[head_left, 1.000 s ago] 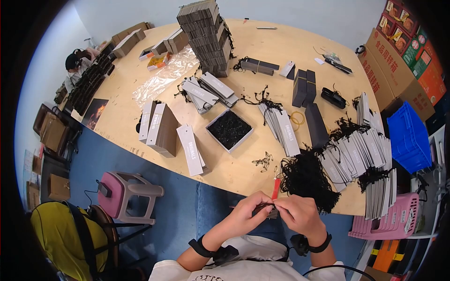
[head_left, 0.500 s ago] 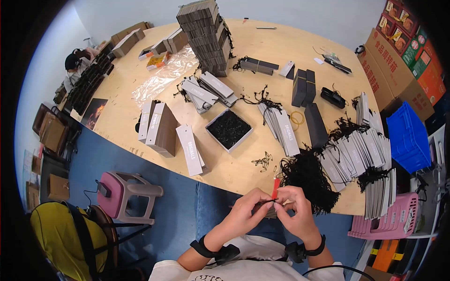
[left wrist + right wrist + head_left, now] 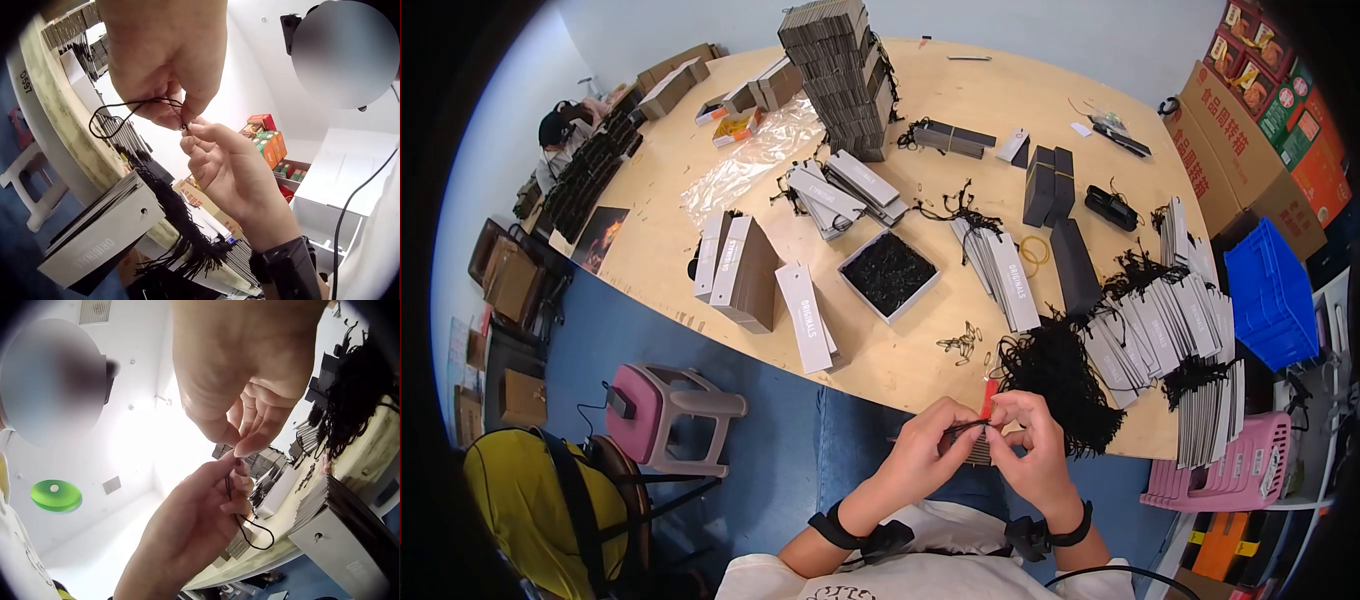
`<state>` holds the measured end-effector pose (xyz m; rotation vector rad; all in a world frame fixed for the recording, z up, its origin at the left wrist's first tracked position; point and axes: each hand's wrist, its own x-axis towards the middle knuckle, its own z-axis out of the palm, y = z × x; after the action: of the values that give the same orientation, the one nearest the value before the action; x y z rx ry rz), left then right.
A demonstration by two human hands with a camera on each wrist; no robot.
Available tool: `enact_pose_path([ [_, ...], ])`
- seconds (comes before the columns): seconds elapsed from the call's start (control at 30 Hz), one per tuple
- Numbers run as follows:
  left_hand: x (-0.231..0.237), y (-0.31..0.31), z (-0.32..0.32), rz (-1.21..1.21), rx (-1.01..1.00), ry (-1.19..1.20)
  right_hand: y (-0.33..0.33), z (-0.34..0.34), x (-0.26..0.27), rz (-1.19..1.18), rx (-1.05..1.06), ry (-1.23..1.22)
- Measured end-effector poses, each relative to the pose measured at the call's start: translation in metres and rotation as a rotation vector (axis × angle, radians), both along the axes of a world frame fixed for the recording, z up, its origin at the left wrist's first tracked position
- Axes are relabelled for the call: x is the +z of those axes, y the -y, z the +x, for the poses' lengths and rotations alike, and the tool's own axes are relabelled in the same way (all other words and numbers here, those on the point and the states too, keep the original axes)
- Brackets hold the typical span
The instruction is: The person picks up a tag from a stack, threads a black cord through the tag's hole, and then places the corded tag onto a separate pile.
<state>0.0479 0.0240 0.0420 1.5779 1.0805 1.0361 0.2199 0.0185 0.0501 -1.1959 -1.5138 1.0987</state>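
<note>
Close together over the table's near edge, my left hand [image 3: 925, 445] and right hand [image 3: 1035, 455] pinch a thin black cord [image 3: 103, 134]. Its loop trails from the left hand's fingers in both wrist views. Where the fingertips meet, a small dark knotted part [image 3: 185, 127] shows between them. The right thumb and index finger grip at that spot, partly hiding it. Below the hands stands a stack of grey tags [image 3: 100, 240] printed ORIGINALS, with a punched hole in the front one. A red strip [image 3: 989, 398] lies just beyond the fingertips.
A heap of black cords [image 3: 1055, 385] lies right of the hands, beside rows of corded tags [image 3: 1155, 335]. Ahead are small loose clips [image 3: 962, 345], a box of black pieces [image 3: 888, 278] and leaning tags [image 3: 803, 320]. A tall tag stack [image 3: 835, 85] stands farther back.
My right hand's fingers have lifted and arched, leaving a gap behind the pinching thumb and index finger. The left hand keeps its hold on the cord almost in place.
</note>
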Motion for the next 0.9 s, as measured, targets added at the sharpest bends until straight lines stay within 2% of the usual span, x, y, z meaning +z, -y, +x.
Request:
enact_pose_path([
  [0.23,-0.001,0.000,0.000,-0.012,0.019,-0.014,-0.002,0.002,-0.001,-0.072,0.016,-0.044],
  [0.3,-0.001,0.001,0.000,-0.047,0.020,0.052,-0.003,0.002,0.001,-0.108,0.010,-0.069],
  [0.4,-0.003,0.001,0.000,-0.068,0.004,0.092,-0.005,0.004,0.008,-0.010,0.005,0.020],
  [0.47,-0.003,0.000,-0.003,-0.070,-0.024,0.053,-0.008,0.009,0.013,0.242,0.062,0.202],
  [0.6,-0.001,0.000,-0.007,-0.109,-0.106,0.022,-0.018,0.020,0.010,0.376,0.169,0.340],
  [0.67,-0.003,0.000,-0.007,-0.124,-0.120,0.052,-0.020,0.022,0.014,0.570,0.224,0.462],
  [0.9,-0.009,0.000,-0.007,-0.125,-0.177,0.092,-0.022,0.024,0.020,0.527,0.268,0.556],
])
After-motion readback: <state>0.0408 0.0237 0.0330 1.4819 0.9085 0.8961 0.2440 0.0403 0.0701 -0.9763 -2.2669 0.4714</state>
